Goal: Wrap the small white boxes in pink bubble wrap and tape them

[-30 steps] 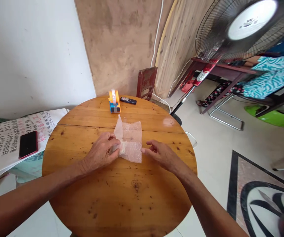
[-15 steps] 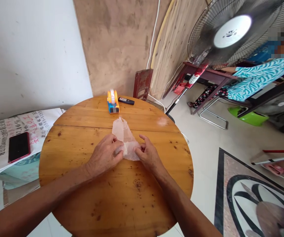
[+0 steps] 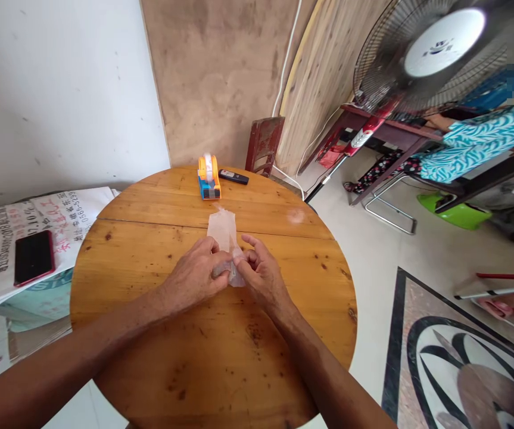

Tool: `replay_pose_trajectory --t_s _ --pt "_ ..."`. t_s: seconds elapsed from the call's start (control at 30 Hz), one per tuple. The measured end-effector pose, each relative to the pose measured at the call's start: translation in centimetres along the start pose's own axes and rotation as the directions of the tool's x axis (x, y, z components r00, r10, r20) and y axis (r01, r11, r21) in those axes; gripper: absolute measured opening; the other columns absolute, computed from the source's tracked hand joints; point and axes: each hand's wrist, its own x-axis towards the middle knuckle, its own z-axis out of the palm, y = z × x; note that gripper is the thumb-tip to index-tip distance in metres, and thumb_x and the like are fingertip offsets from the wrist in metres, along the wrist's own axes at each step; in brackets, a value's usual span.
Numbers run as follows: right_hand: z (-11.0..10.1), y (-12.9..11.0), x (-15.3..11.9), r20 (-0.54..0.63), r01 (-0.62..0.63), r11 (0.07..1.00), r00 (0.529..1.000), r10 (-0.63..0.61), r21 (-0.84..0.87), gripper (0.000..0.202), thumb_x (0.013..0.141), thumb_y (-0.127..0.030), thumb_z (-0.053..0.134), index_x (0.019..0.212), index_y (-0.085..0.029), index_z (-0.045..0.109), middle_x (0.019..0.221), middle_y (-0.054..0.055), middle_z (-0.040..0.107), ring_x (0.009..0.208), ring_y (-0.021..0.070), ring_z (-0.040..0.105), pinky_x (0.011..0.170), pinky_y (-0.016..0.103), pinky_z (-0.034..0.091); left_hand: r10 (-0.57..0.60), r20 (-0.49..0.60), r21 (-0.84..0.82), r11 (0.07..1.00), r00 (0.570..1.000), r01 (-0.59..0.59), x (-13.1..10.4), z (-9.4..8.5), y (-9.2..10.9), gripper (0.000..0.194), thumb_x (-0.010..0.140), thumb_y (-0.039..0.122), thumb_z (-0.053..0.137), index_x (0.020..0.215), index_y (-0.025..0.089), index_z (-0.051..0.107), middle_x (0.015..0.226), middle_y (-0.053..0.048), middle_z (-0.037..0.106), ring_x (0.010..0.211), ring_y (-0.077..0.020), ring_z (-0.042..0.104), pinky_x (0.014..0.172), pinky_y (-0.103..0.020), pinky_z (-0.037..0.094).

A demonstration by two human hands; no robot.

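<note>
A thin, whitish, translucent plastic bag [image 3: 221, 229] lies partly folded on the round wooden table [image 3: 185, 357]. My left hand [image 3: 203, 265] pinches its near left part between thumb and fingers. On the right side, my right hand [image 3: 261, 268] has its thumb and fingers closed on the bag's near edge, with the index finger raised. The two hands are close together, and the bag's far end spreads flat beyond them. Past the bag stands an orange and blue tape dispenser [image 3: 209, 177] with a roll of tape in it.
A dark remote control [image 3: 233, 177] lies beside the dispenser. To the left, a phone [image 3: 34, 257] rests on printed white sacking [image 3: 78, 214]. A wooden chair [image 3: 263, 146] stands behind the table. At right are a standing fan [image 3: 444, 44] and a seated person in patterned clothes [image 3: 475, 146].
My right hand has moved left toward my left hand, drawing in the right side of the bag. The bag now looks narrower. The view has shifted slightly.
</note>
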Motion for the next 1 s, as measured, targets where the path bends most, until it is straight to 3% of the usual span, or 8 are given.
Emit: replay_pose_trajectory --t_s 0.1,0.23,0.47,0.57,0.7,0.83,1.0 --pt "0.2 -0.1 0.2 0.03 0.03 0.995 0.999 -0.027 -0.099 0.053 0.083 -0.027 0.051 0.134 -0.012 0.046 0.068 -0.005 0.051 0.059 0.012 0.047 0.058 0.025 0.04 -0.022 -0.008 -0.057 0.998 1.0 0.022 0.1 0.1 0.0 0.019 0.085 0.023 0.053 0.093 0.019 0.07 0.092 -0.007 0.056 0.09 -0.0222 0.057 0.075 -0.033 0.049" --pt "0.3 -0.6 0.1 0.065 0.047 0.975 0.997 -0.033 -0.218 0.052 0.084 -0.026 0.05 0.134 -0.011 0.047 0.072 -0.001 0.058 0.064 0.0138 0.053 0.064 0.028 0.043 -0.067 -0.068 -0.133 0.989 0.995 0.058 0.0 0.5 -0.1 0.025 0.083 0.023 0.055 0.106 0.016 0.062 0.1 -0.008 0.061 0.095 -0.0234 0.058 0.081 -0.036 0.049" --pt "-0.6 -0.8 -1.4 0.173 0.135 0.98 0.979 -0.108 -0.148 0.045 0.091 -0.023 0.041 0.135 -0.015 0.047 0.101 0.007 0.067 0.079 0.0145 0.06 0.074 0.029 0.048 -0.14 -0.066 -0.26 0.958 0.988 0.119 -0.4 0.8 -0.3 0.05 0.076 0.02 0.058 0.125 0.014 0.051 0.106 -0.01 0.061 0.097 -0.024 0.057 0.086 -0.039 0.049" --pt "-0.7 -0.7 -1.8 0.237 0.192 0.953 0.962 -0.135 -0.235 0.055 0.086 -0.016 0.046 0.14 -0.017 0.041 0.11 0.008 0.067 0.071 0.0126 0.057 0.067 0.027 0.047 -0.246 -0.019 -0.429 0.878 0.969 0.214 -0.4 0.5 -0.3 0.056 0.072 0.017 0.057 0.128 0.016 0.05 0.104 -0.007 0.059 0.087 -0.0196 0.058 0.081 -0.036 0.05" --pt "-0.2 -1.3 -1.5 0.267 0.245 0.847 0.955 -0.127 -0.472 0.067 0.08 -0.01 0.051 0.144 -0.018 0.036 0.108 0.009 0.068 0.072 0.0151 0.058 0.068 0.03 0.046 -0.348 0.046 -0.592 0.745 0.936 0.306 -0.2 0.4 -0.2 0.049 0.076 0.025 0.061 0.124 0.017 0.052 0.094 -0.004 0.057 0.078 -0.0162 0.057 0.069 -0.03 0.049" --pt "0.1 -2.0 -0.9 0.292 0.265 0.766 0.951 -0.106 -0.586 0.066 0.079 -0.011 0.052 0.143 -0.018 0.038 0.105 0.009 0.069 0.079 0.0192 0.062 0.067 0.03 0.045 -0.318 -0.015 -0.557 0.79 0.948 0.256 -0.2 0.8 -0.3 0.038 0.079 0.025 0.062 0.117 0.02 0.057 0.092 -0.003 0.059 0.08 -0.0167 0.057 0.073 -0.03 0.049" --pt "-0.9 -1.8 -0.7 0.345 0.278 0.845 0.931 -0.12 -0.456 0.07 0.078 -0.009 0.053 0.145 -0.019 0.035 0.108 0.008 0.068 0.068 0.0135 0.058 0.062 0.027 0.046 -0.215 -0.115 -0.456 0.878 0.97 0.141 -0.5 1.8 -0.9 0.041 0.08 0.018 0.059 0.12 0.023 0.057 0.095 -0.003 0.06 0.084 -0.0175 0.056 0.078 -0.031 0.048"
